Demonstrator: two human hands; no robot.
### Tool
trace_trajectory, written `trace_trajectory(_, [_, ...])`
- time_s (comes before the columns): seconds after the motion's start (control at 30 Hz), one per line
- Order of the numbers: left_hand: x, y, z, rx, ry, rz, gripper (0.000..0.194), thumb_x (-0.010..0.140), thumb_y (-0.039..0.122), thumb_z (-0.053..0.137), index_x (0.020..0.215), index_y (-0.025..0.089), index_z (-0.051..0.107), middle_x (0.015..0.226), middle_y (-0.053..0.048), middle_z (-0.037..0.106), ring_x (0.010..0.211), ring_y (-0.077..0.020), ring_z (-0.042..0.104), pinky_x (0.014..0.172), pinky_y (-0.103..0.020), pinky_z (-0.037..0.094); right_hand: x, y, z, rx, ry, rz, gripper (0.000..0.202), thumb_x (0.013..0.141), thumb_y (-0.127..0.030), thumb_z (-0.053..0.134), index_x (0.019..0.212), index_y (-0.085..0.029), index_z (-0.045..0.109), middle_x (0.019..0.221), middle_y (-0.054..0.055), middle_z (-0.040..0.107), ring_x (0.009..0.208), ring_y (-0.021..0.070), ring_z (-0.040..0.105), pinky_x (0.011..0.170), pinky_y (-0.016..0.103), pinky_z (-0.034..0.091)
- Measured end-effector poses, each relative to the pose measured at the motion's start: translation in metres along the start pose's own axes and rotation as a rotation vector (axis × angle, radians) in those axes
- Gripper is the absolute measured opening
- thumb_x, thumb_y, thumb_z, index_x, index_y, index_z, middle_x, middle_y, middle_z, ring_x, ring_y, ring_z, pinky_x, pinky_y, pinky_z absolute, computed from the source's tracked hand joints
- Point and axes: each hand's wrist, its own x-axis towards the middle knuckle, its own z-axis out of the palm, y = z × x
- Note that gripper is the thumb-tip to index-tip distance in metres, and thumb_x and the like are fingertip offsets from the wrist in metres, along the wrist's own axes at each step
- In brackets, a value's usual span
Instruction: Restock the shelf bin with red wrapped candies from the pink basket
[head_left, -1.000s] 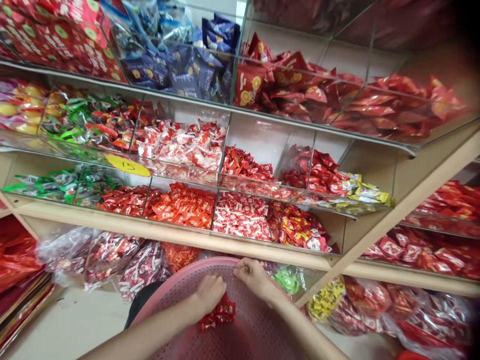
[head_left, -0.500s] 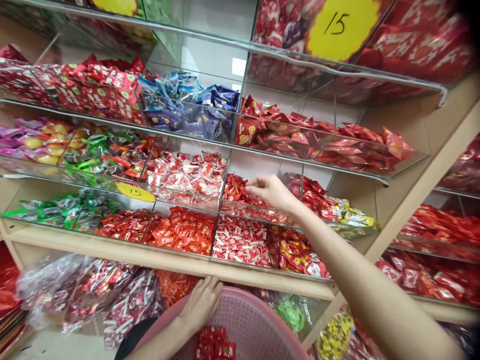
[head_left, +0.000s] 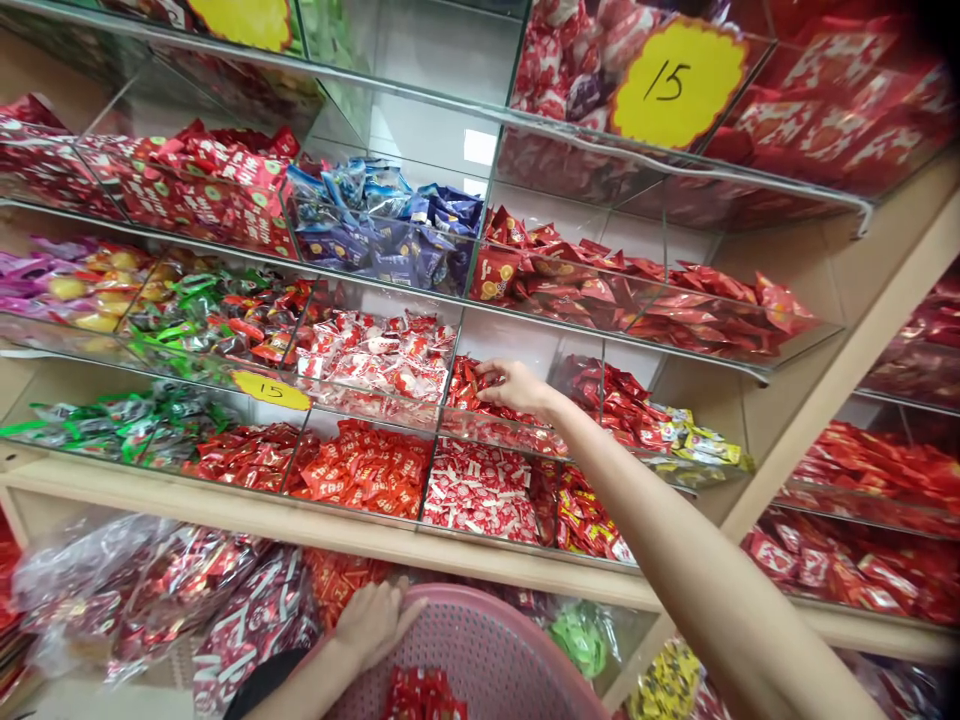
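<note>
My right hand (head_left: 514, 388) reaches into a middle-row compartment, its fingertips at the red-wrapped candies (head_left: 465, 380). Thumb and fingers are slightly apart, and nothing shows between them. Down at the front, my left hand (head_left: 371, 622) grips the rim of a pink plastic basket (head_left: 517, 640), with the thumb lying along the inner side. Inside that basket lies a small heap of red candy packets (head_left: 424, 695). Directly below my right hand is a compartment of small red-and-white candies (head_left: 484, 490).
Glass dividers and a front lip (head_left: 510, 428) edge the compartments. Blue packets (head_left: 390, 225) and red packets (head_left: 570, 265) fill the row above. A wooden ledge (head_left: 480, 560) runs above the basket. Plastic bags of candy (head_left: 172, 590) lie lower left.
My right hand has moved slightly left and lower, to the red candies, and its fingers have spread a little. My left hand has shifted left and down along the basket rim.
</note>
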Motion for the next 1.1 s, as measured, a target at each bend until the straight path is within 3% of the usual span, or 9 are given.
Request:
trace_trajectory(0.27, [0.001, 0.0, 0.006, 0.003, -0.009, -0.015, 0.061, 0.09, 0.052, 0.019, 0.119, 0.013, 0.056, 0.092, -0.016, 0.069, 0.09, -0.0323, 0.063, 0.077, -0.044, 0.047, 0.0, 0.004, -0.002, 0.189, 0.051, -0.006, 0.038, 0.065, 0.003, 0.058, 0.1, -0.012, 0.055, 0.069, -0.003, 0.054, 0.052, 0.0075, 0.053, 0.044, 0.019, 0.044])
trace_trajectory(0.47, [0.001, 0.0, 0.007, -0.002, -0.017, -0.017, 0.062, 0.09, 0.052, 0.019, 0.121, 0.012, 0.055, 0.09, -0.017, 0.068, 0.09, -0.0328, 0.062, 0.078, -0.045, 0.046, 0.006, 0.001, -0.004, 0.234, 0.158, -0.083, 0.039, 0.067, 0.003, 0.055, 0.103, -0.011, 0.055, 0.079, -0.001, 0.059, 0.057, 0.0051, 0.052, 0.05, 0.016, 0.042])
trace_trajectory(0.67, [-0.001, 0.0, 0.007, 0.001, -0.015, -0.014, 0.062, 0.091, 0.052, 0.02, 0.123, 0.011, 0.053, 0.09, -0.016, 0.069, 0.088, -0.033, 0.063, 0.077, -0.046, 0.047, 0.0, 0.003, 0.002, 0.212, 0.076, -0.061, 0.025, 0.066, -0.002, 0.06, 0.089, -0.011, 0.059, 0.068, 0.0, 0.063, 0.058, 0.0094, 0.057, 0.057, 0.023, 0.048])
trace_trajectory(0.77, [-0.001, 0.001, 0.007, -0.007, -0.016, -0.019, 0.062, 0.09, 0.053, 0.02, 0.122, 0.012, 0.053, 0.092, -0.016, 0.069, 0.088, -0.0328, 0.063, 0.077, -0.045, 0.047, 0.003, 0.007, 0.003, 0.181, 0.099, -0.087, 0.018, 0.067, -0.006, 0.061, 0.084, -0.012, 0.059, 0.07, 0.001, 0.063, 0.06, 0.0092, 0.057, 0.062, 0.025, 0.049])
trace_trajectory(0.93, [-0.001, 0.002, 0.006, -0.029, -0.021, -0.037, 0.061, 0.09, 0.052, 0.02, 0.122, 0.012, 0.054, 0.095, -0.015, 0.069, 0.09, -0.0317, 0.063, 0.079, -0.044, 0.047, 0.012, 0.011, 0.005, 0.093, 0.136, -0.184, 0.015, 0.064, -0.01, 0.063, 0.078, -0.013, 0.058, 0.071, -0.001, 0.061, 0.065, 0.0099, 0.055, 0.068, 0.025, 0.048])
trace_trajectory(1.1, [-0.003, 0.001, 0.007, -0.014, -0.017, -0.035, 0.063, 0.09, 0.053, 0.02, 0.126, 0.011, 0.05, 0.1, -0.016, 0.068, 0.094, -0.0308, 0.062, 0.081, -0.042, 0.047, 0.009, 0.013, 0.008, 0.01, 0.03, -0.244, 0.023, 0.062, -0.007, 0.06, 0.084, -0.013, 0.06, 0.077, 0.0, 0.063, 0.064, 0.0091, 0.053, 0.063, 0.023, 0.047])
